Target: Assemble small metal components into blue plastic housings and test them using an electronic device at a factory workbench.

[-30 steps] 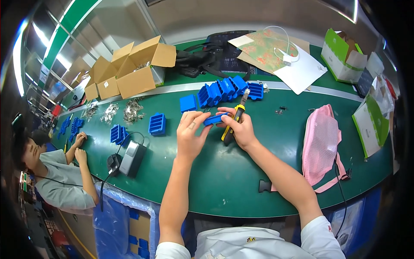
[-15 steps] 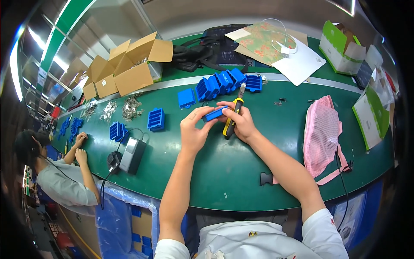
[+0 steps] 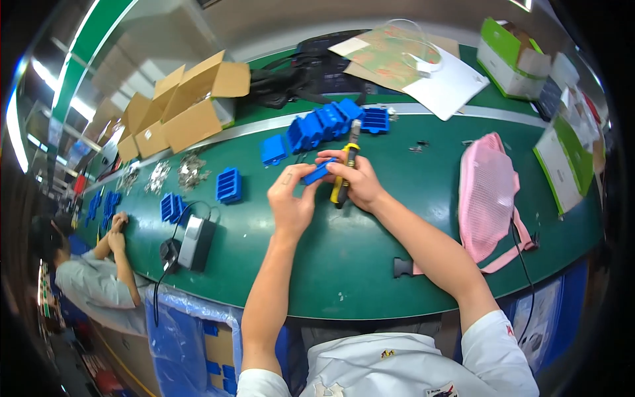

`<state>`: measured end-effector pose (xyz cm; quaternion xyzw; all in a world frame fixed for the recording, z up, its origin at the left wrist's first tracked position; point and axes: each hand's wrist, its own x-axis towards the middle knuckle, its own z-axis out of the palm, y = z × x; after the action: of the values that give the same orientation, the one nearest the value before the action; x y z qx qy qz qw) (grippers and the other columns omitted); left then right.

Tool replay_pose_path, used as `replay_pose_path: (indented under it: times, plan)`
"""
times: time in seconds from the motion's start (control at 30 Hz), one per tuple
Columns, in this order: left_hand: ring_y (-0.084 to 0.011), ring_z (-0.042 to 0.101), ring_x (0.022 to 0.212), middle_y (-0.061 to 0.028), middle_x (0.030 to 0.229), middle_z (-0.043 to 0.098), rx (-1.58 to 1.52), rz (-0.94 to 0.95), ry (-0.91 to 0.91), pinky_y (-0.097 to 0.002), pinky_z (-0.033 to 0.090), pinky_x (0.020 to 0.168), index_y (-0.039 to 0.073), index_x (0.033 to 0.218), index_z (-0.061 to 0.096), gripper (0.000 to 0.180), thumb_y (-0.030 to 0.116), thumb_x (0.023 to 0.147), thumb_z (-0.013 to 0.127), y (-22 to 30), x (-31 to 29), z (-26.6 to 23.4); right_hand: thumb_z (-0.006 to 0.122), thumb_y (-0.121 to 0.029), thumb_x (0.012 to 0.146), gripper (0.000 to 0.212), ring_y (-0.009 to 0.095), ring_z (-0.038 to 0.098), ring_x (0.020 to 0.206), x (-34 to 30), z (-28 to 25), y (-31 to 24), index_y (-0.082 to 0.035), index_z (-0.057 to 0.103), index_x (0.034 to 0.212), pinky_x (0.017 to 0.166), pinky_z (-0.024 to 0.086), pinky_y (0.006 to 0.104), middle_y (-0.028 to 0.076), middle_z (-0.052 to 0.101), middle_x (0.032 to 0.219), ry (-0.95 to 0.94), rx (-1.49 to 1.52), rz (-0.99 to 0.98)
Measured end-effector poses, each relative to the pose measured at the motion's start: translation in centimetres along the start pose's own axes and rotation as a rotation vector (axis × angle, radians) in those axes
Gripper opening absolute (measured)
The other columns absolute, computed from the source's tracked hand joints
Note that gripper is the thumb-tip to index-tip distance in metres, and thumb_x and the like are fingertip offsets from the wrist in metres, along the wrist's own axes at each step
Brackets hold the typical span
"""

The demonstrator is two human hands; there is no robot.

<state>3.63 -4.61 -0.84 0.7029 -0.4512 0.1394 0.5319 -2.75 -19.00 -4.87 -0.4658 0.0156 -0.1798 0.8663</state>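
Note:
Between the fingertips of both hands, above the green bench, is a small blue plastic part (image 3: 319,172). My left hand (image 3: 289,200) is closed, pinching its left end. My right hand (image 3: 362,184) is closed too, its thumb and fingers on the part's right end while a yellow-and-black handled tool (image 3: 342,182) is tucked in the same hand. The tool's pale metal tip points away from me; its exact kind is unclear. Just beyond the hands, a row of blue slotted plastic boxes (image 3: 324,126) stands by a flat blue piece (image 3: 272,150).
Left on the bench are another blue slotted box (image 3: 229,185), a grey-black power unit (image 3: 196,243) with cables and piles of metal parts (image 3: 192,171). Open cardboard boxes (image 3: 192,122) stand behind. A pink mesh bag (image 3: 487,202) lies right. A co-worker (image 3: 99,271) sits far left.
The whole view has shifted slightly, moving bench items left and up. Both hands keep hold of the blue part, which looks a little more tilted; the tool stays in my right hand.

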Motion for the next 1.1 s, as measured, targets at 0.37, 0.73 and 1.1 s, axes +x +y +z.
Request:
replay_pose_path:
  times: [0.37, 0.73, 1.1]
  plan:
    - [-0.0264, 0.064, 0.078, -0.0139, 0.086, 0.066, 0.024, 0.151, -0.389, -0.0334, 0.05, 0.072, -0.002, 0.091, 0.066, 0.022, 0.004, 0.071, 0.072, 8.2, 2.9, 8.0, 0.071, -0.017, 0.082, 0.024, 0.008, 0.059, 0.08, 1.2, -3.9, 5.4, -0.004, 0.066, 0.102, 0.073, 0.048, 0.0257, 0.002, 0.063, 0.089, -0.066, 0.246, -0.328]
    - [-0.0374, 0.064, 0.082, -0.0218, 0.081, 0.066, 0.283, -0.251, -0.552, -0.0435, 0.053, 0.073, 0.005, 0.077, 0.068, 0.018, 0.016, 0.068, 0.079, 5.6, 5.1, 21.0, 0.068, -0.012, 0.084, 0.026, 0.016, 0.063, 0.089, 0.6, -0.2, 0.5, 0.004, 0.062, 0.105, 0.082, 0.054, 0.0301, 0.009, 0.062, 0.096, 0.04, -0.025, 0.071]
    - [-0.0383, 0.063, 0.071, -0.0205, 0.069, 0.061, -0.053, -0.018, -0.407, -0.0452, 0.05, 0.062, 0.002, 0.069, 0.058, 0.006, 0.0, 0.064, 0.059, 6.6, 3.8, 17.9, 0.069, -0.015, 0.084, 0.027, 0.015, 0.064, 0.084, 0.6, -1.2, 0.9, -0.001, 0.065, 0.107, 0.078, 0.054, 0.0281, 0.007, 0.066, 0.093, 0.057, -0.183, 0.054]
